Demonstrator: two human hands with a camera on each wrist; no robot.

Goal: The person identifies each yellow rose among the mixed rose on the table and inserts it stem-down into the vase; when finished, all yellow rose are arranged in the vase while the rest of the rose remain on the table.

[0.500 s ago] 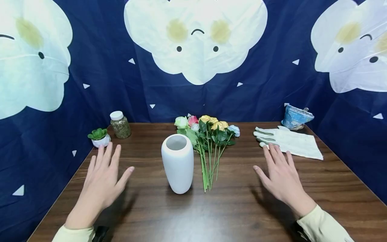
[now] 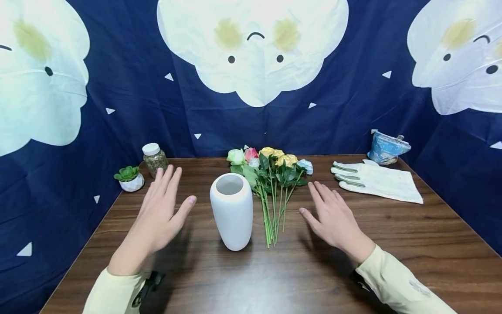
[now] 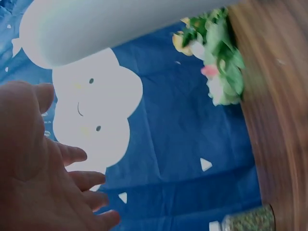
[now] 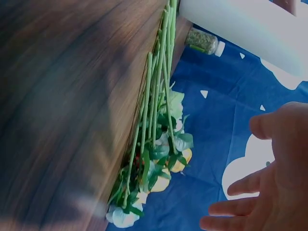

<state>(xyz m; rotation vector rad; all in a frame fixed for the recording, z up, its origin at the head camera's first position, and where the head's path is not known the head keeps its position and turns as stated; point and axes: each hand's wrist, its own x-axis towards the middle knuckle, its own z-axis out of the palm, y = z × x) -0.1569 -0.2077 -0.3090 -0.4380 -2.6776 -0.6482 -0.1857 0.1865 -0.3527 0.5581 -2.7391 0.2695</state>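
Two hands hung over the brown worktop (image 2: 255, 279), one on either side of a tall white vase (image 2: 232, 218) that stood upright a little left of the middle. The left hand (image 2: 157, 222) was to the vase's left and the right hand (image 2: 335, 220) well to its right; both were apart from it. Each grip was empty, the fingers fairly straight and the thumb spread away from them.

Just right of the vase lay a bunch of roses (image 2: 288, 176), yellow, pink, pale green and pale blue, with blooms at the far end and thin green stems reaching toward the near side.

The vase looked smooth and hard, probably ceramic, so I'd have judged it rather slippery, breakable and easy to tip. A palm on each side of its broad body seemed the safest hold, with the narrower foot a poorer one. The roses looked light, most likely artificial, with stiffish stems and soft petals; a pinch partway down a stem, clear of the leaves, would have suited them.

Far left stood a lidded jar (image 2: 154, 160) and a potted succulent (image 2: 128, 175); far right lay white gloves (image 2: 384, 182) near a blue bag (image 2: 386, 148).
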